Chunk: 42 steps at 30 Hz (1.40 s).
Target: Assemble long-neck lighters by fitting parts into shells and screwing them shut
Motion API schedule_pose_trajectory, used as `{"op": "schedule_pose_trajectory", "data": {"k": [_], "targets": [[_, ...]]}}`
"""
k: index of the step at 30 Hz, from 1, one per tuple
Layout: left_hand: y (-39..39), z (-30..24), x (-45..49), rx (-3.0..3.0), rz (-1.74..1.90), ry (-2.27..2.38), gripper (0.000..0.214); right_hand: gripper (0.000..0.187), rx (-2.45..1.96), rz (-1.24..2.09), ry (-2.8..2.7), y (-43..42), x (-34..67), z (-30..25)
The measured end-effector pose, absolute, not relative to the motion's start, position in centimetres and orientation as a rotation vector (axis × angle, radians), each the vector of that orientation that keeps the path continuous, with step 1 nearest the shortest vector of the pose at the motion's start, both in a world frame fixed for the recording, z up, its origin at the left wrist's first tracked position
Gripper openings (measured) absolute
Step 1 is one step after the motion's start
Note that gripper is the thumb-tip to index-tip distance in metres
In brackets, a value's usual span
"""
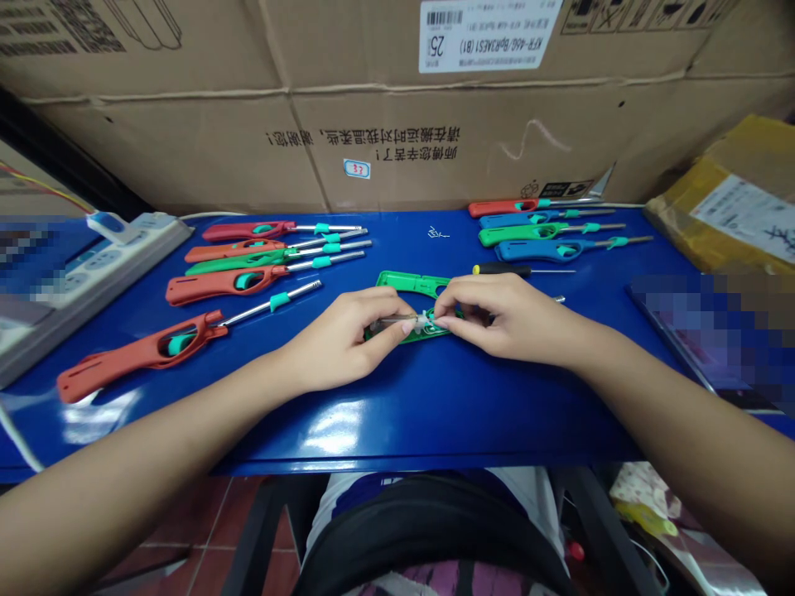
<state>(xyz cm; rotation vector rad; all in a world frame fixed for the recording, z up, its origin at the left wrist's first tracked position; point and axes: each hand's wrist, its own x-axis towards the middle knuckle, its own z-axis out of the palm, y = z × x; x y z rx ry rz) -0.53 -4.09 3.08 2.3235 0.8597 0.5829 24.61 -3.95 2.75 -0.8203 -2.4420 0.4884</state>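
Note:
An opened green lighter lies in the middle of the blue table. One empty half of its casing [410, 282] is behind my fingers, and the other half [428, 334] is under them. My left hand [366, 331] pinches a small pale translucent inner part [421, 321] of the lighter between thumb and index finger. Meeting it from the right, my right hand [490, 310] has its thumb and index finger closed at that part's end, beside a bit of teal plastic. What those right fingertips grip is too small to make out. A metal tube tip [560, 299] shows beyond my right hand.
Several long-nosed lighters lie at the left, including a nearer red one [133, 360]. Several more, including a blue one [540, 250], lie back right near a screwdriver [503, 269]. A power strip [103, 265] stands left; a large carton [373, 124] walls the back.

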Motion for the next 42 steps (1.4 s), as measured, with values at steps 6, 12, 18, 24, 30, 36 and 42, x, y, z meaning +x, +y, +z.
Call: {"op": "schedule_pose_trajectory", "data": {"k": [6, 12, 18, 24, 30, 36, 42], "targets": [[-4.0, 3.1, -0.6, 2.305, 0.577, 0.861, 0.028, 0.011, -0.757, 0.502, -2.439, -3.8, 24.7, 2.5], [-3.9, 2.9, -0.6, 2.280, 0.573, 0.838, 0.028, 0.011, -0.749, 0.526, -2.438, -3.8, 24.6, 2.3], [-4.0, 2.8, -0.5, 2.278, 0.581, 0.836, 0.027, 0.012, -0.744, 0.522, -2.433, -4.0, 24.4, 2.5], [-3.9, 2.5, -0.6, 2.265, 0.598, 0.837, 0.027, 0.011, -0.758, 0.514, -2.384, -4.0, 24.2, 2.4], [-3.9, 2.3, -0.4, 2.212, 0.624, 0.849, 0.029, 0.011, -0.760, 0.512, -2.344, -3.9, 24.2, 2.1], [-3.8, 2.2, -0.2, 2.175, 0.645, 0.856, 0.029, 0.010, -0.784, 0.524, -2.331, -3.9, 24.1, 2.0], [-3.8, 2.0, -0.3, 2.176, 0.640, 0.846, 0.028, 0.011, -0.778, 0.515, -2.350, -3.9, 24.1, 1.9]]}}
